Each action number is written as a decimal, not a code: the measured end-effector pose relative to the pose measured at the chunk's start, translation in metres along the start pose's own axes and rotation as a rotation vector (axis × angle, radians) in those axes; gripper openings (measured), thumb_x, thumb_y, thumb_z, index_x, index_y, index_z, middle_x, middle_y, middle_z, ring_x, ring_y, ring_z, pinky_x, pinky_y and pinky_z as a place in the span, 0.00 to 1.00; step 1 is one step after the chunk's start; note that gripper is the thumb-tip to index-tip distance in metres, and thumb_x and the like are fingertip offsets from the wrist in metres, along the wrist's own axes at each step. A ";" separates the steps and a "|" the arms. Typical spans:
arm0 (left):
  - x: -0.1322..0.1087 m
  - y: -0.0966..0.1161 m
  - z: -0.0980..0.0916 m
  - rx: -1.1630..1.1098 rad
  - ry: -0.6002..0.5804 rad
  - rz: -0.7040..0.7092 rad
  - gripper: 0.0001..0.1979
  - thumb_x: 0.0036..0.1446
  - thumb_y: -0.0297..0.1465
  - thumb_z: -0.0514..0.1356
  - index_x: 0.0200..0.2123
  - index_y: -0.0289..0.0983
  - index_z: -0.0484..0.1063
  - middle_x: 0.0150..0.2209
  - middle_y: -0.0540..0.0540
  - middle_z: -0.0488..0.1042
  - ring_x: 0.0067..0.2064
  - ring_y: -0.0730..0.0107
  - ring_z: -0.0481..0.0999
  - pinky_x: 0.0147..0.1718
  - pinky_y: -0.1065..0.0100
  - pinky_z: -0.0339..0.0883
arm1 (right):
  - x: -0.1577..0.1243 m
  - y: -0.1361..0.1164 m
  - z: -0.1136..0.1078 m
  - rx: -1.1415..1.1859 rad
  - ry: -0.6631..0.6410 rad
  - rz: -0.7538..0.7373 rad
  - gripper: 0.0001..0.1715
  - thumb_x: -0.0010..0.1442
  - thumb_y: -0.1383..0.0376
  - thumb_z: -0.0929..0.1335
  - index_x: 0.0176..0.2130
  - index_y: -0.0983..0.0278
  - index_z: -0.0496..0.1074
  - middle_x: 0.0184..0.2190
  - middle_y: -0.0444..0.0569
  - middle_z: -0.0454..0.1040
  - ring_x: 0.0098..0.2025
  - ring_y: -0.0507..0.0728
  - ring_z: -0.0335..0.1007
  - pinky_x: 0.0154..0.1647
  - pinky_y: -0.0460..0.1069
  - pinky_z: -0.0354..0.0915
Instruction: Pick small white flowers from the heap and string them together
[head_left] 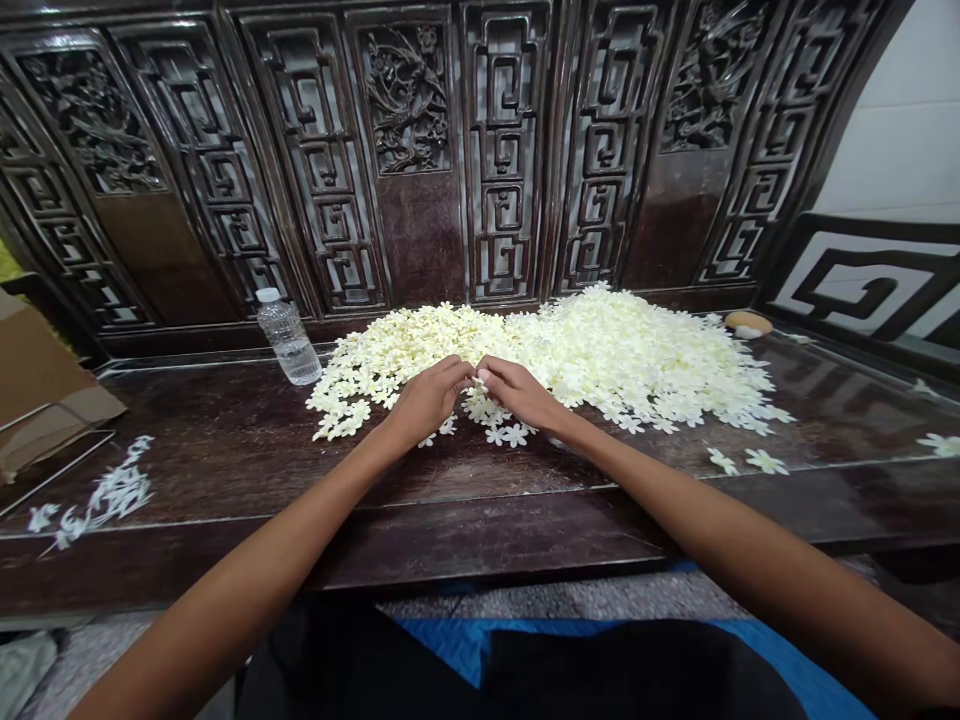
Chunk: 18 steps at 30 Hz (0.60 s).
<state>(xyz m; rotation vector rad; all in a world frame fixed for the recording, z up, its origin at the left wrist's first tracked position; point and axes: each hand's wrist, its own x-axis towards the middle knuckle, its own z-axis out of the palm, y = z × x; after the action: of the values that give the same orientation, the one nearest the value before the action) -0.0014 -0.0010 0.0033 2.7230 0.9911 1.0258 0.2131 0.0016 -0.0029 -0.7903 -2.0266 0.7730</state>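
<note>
My left hand (431,398) and my right hand (519,392) meet at their fingertips over the front of a wide heap of loose white flowers (622,350). Both hands are closed in a pinch. A small white flower (478,384) shows between the fingertips, on the right hand's side. What the left fingers grip, if anything, is hidden behind them. The left part of the heap (420,335) looks yellower than the right. A few single flowers (516,434) lie flat on the dark wooden bench seat (450,485) just in front of my hands.
A clear plastic bottle (289,338) with a white cap stands left of the heap. Thin white pieces (112,497) and a cardboard box (41,375) are farther left. Stray flowers (765,461) and a tan oval object (748,323) lie right. A carved backrest (420,230) rises behind.
</note>
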 end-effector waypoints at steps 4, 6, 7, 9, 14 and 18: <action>-0.002 0.000 0.000 0.056 0.004 -0.017 0.08 0.72 0.31 0.53 0.43 0.40 0.72 0.43 0.44 0.74 0.44 0.62 0.75 0.43 0.65 0.66 | 0.001 0.001 -0.001 -0.162 -0.025 -0.087 0.27 0.74 0.45 0.58 0.35 0.62 0.65 0.30 0.44 0.65 0.34 0.55 0.61 0.37 0.49 0.54; -0.002 0.001 0.000 0.077 0.012 -0.023 0.08 0.72 0.31 0.53 0.43 0.40 0.71 0.42 0.45 0.75 0.44 0.62 0.75 0.42 0.65 0.66 | 0.001 0.001 0.000 -0.215 -0.024 -0.097 0.28 0.74 0.44 0.58 0.32 0.62 0.61 0.28 0.43 0.63 0.32 0.54 0.59 0.36 0.49 0.52; -0.002 0.002 0.000 0.084 0.017 -0.024 0.07 0.72 0.31 0.53 0.42 0.39 0.71 0.42 0.45 0.75 0.44 0.62 0.75 0.42 0.65 0.66 | 0.001 0.000 0.001 -0.221 -0.021 -0.091 0.29 0.74 0.43 0.57 0.31 0.61 0.59 0.28 0.43 0.61 0.31 0.54 0.57 0.35 0.49 0.51; -0.001 0.005 0.000 0.086 0.032 -0.025 0.07 0.72 0.30 0.53 0.42 0.39 0.70 0.42 0.45 0.74 0.43 0.62 0.74 0.41 0.65 0.65 | 0.000 -0.002 0.005 -0.187 -0.004 -0.066 0.31 0.74 0.42 0.56 0.30 0.61 0.57 0.27 0.42 0.59 0.30 0.54 0.55 0.34 0.50 0.51; 0.000 0.010 -0.001 0.074 0.088 -0.036 0.07 0.72 0.29 0.52 0.39 0.38 0.69 0.39 0.45 0.73 0.40 0.64 0.73 0.39 0.66 0.63 | -0.003 -0.010 0.016 0.003 0.085 0.012 0.32 0.72 0.39 0.57 0.30 0.60 0.56 0.26 0.42 0.54 0.30 0.54 0.52 0.32 0.49 0.50; 0.000 0.013 -0.003 0.048 0.120 -0.051 0.07 0.71 0.30 0.54 0.37 0.38 0.67 0.38 0.45 0.73 0.38 0.64 0.72 0.38 0.65 0.62 | -0.004 -0.013 0.018 -0.015 0.153 -0.035 0.31 0.71 0.41 0.60 0.28 0.60 0.55 0.25 0.41 0.53 0.29 0.53 0.51 0.33 0.50 0.49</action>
<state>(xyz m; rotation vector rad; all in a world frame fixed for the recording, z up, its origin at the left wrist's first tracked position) 0.0041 -0.0115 0.0093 2.6856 1.1105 1.1841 0.1964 -0.0132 -0.0037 -0.7960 -1.9068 0.6580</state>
